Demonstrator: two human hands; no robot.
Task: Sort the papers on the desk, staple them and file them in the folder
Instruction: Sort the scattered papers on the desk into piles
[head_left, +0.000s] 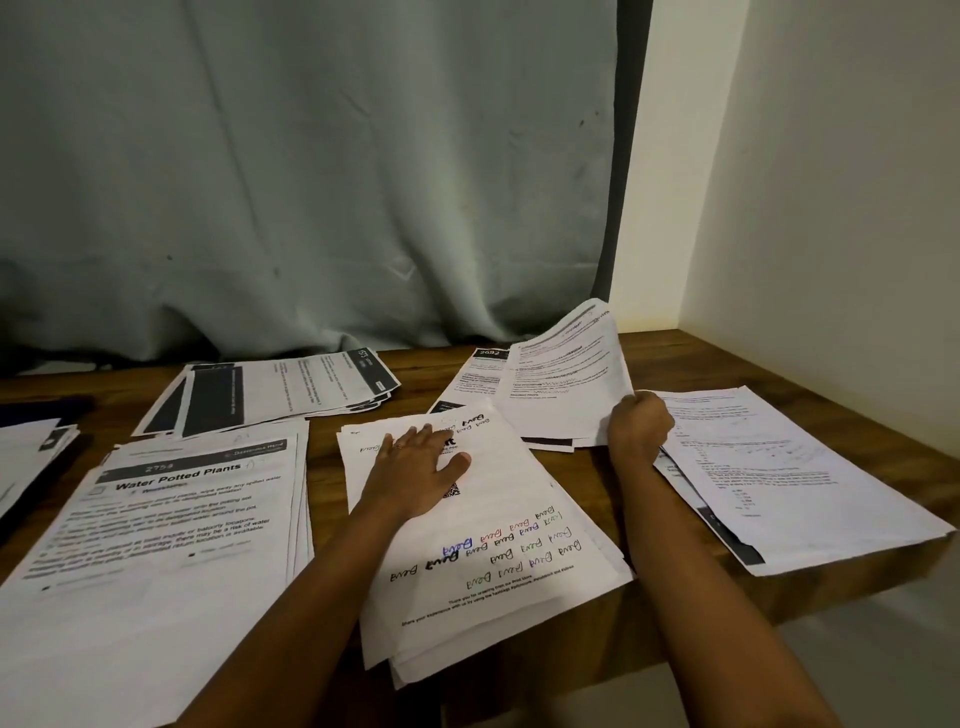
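Several paper piles lie on the wooden desk (727, 358). My left hand (421, 467) rests flat, fingers straight, on the middle pile (493, 561), whose top sheet bears coloured handwriting. My right hand (640, 426) grips the lower right corner of a printed sheet (566, 379) and holds it lifted and curled above the far pile (475, 379) with a black header. A "Water Potted Plants" pile (171, 525) lies at the near left. Another text pile (779, 473) lies at the right. No stapler or folder shows.
A fanned pile with dark covers (270, 389) lies at the back left, and more sheets (26, 457) sit at the far left edge. A grey curtain (311, 182) hangs behind the desk. A white wall (831, 182) closes the right side. The desk's front edge runs near right.
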